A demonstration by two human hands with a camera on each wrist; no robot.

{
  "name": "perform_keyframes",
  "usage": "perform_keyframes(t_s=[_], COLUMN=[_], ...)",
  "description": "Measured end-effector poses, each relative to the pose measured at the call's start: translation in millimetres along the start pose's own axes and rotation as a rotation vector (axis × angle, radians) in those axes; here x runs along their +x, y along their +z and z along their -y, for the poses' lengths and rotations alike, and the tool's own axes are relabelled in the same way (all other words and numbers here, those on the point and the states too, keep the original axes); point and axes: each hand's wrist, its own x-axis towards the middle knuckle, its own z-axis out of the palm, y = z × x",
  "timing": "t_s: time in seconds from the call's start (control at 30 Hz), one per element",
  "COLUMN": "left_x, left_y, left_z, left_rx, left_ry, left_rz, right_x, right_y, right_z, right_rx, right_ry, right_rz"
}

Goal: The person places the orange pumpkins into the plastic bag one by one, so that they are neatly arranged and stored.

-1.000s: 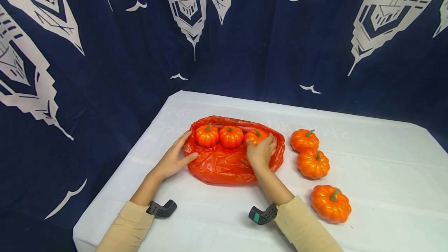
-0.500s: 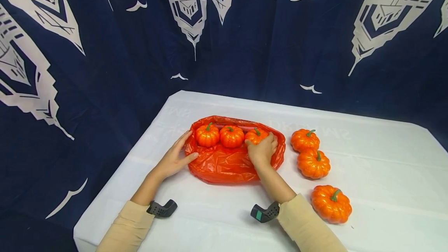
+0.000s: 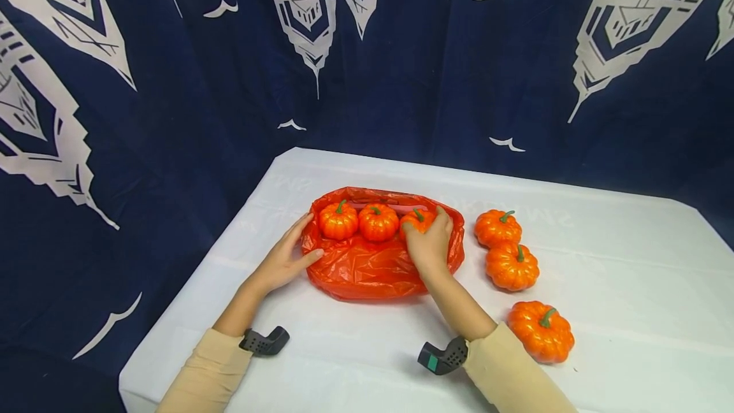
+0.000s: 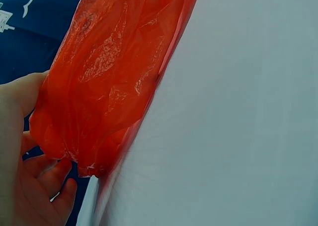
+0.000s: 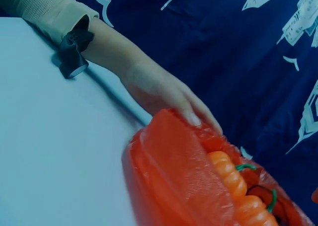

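Observation:
A red plastic bag [image 3: 367, 273] lies open on the table, with three small orange pumpkins in a row in its mouth: the left pumpkin [image 3: 338, 220], the middle pumpkin [image 3: 378, 222] and the right pumpkin [image 3: 417, 219]. My right hand [image 3: 429, 244] holds the right pumpkin, thumb on its left, fingers around its right side. Against the bag's left end rests my left hand [image 3: 283, 262], thumb and fingers spread. The right wrist view shows this left hand [image 5: 164, 89] with its thumb at the bag's rim. In the left wrist view its fingers [image 4: 54, 179] lie beside the bag.
Right of the bag, two orange pumpkins touch, the far one [image 3: 497, 229] and the near one [image 3: 512, 266]. Another pumpkin [image 3: 541, 331] sits closer to the front, beside the right sleeve. White cloth covers the table [image 3: 631, 285]; a dark blue printed curtain [image 3: 401, 81] hangs behind.
My right wrist has shifted slightly right, and its fingers have moved up by the bag's right rim. The bag's far rim stands a little wider. The left hand has stayed in place.

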Motion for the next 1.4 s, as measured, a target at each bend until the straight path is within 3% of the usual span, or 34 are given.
perform_keyframes(t_s=[0.4,0.63,1.03,1.27,1.4], left_x=[-0.4,-1.9,0.2,0.7,0.0], left_y=[-0.1,-0.3,-0.5,-0.1,-0.2], left_z=[-0.4,0.3,-1.0,-1.4,-1.1], left_rx=[0.000,0.004,0.001,0.004,0.001], left_ry=[0.006,-0.010,0.000,-0.008,-0.008], left_rz=[-0.001,0.001,0.002,0.006,0.005], right_x=[-4.7,-4.5,2.0,11.0,17.8], right_y=[-35.1,-59.5,-105.3,-138.5,-153.1], right_z=[15.8,14.8,13.5,13.8,14.8], right_rx=[0.130,0.133,0.133,0.207,0.166], right_ry=[-0.022,-0.064,-0.152,-0.244,-0.273], right_rz=[0.160,0.231,0.232,0.246,0.252])
